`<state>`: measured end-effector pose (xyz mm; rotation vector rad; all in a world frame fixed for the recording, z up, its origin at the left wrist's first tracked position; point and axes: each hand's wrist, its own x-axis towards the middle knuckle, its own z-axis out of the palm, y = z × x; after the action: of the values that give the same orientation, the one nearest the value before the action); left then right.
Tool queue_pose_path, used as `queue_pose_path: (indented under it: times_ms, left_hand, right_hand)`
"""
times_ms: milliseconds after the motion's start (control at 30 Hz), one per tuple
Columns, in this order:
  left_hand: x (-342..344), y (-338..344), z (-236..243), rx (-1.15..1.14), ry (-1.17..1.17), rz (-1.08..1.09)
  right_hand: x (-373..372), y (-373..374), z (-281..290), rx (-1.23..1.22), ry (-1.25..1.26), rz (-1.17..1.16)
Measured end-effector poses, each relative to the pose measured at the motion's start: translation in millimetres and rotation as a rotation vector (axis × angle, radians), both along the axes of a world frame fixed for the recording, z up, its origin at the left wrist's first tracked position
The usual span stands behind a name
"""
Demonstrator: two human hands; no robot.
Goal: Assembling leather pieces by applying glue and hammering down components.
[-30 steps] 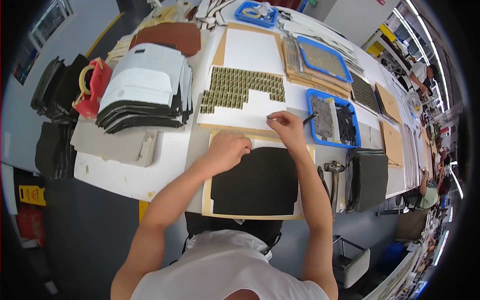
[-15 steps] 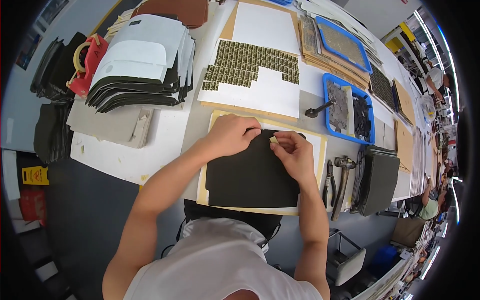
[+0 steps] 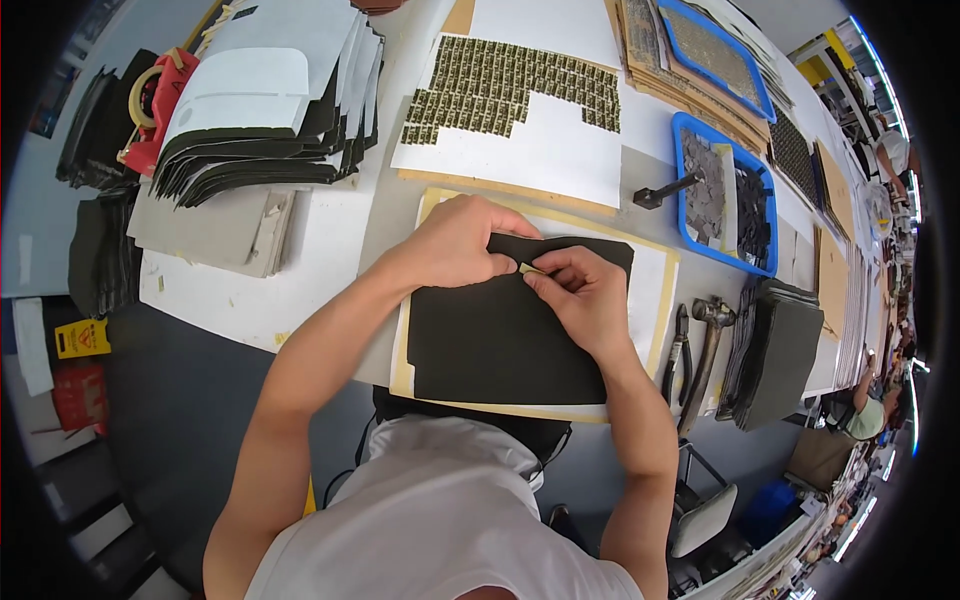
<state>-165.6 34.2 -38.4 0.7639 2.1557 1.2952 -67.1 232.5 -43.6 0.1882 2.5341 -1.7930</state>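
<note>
A black sheet [image 3: 500, 345] lies in front of me on a white board [image 3: 652, 275] with yellowish edges. My left hand [image 3: 465, 240] grips the sheet's far edge, thumb on the near face and fingers curled over behind; the edge there is slightly raised and bent. Between the thumb and fingertips of my right hand [image 3: 585, 295] is a small pale yellow piece [image 3: 528, 268], held against the sheet close to my left thumb. Beyond the hands, rows of small gold-and-black pieces [image 3: 470, 85] cover part of a white sheet [image 3: 570, 165].
To the right lie pliers [image 3: 678, 355], a hammer [image 3: 708, 345] and a stack of black sheets [image 3: 780, 355]. A blue tray [image 3: 683, 235] holds dark pieces, with a black tool [image 3: 665, 190] beside it. At left are stacked black-and-white sheets [image 3: 250, 100] and a red tape dispenser [image 3: 170, 105].
My right hand has brought the small yellow piece leftward, next to my left thumb. My left hand now has the sheet's far edge bent up. The whole view has shifted slightly.
</note>
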Motion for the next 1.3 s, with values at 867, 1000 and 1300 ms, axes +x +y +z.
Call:
queue_pose_path:
  times_ms: [867, 1000, 1300]
  left_hand:
    - [2, 0, 1, -0.014, -0.038, 0.013]
    - [2, -3, 0, -0.002, -0.029, 0.012]
    - [0, -1, 11, -0.006, -0.217, -0.006]
  right_hand:
    - [-2, -1, 0, 0.018, 0.028, -0.023]
    - [-2, -4, 1, 0.035, 0.024, -0.020]
    - [-3, -7, -2, 0.067, 0.106, -0.057]
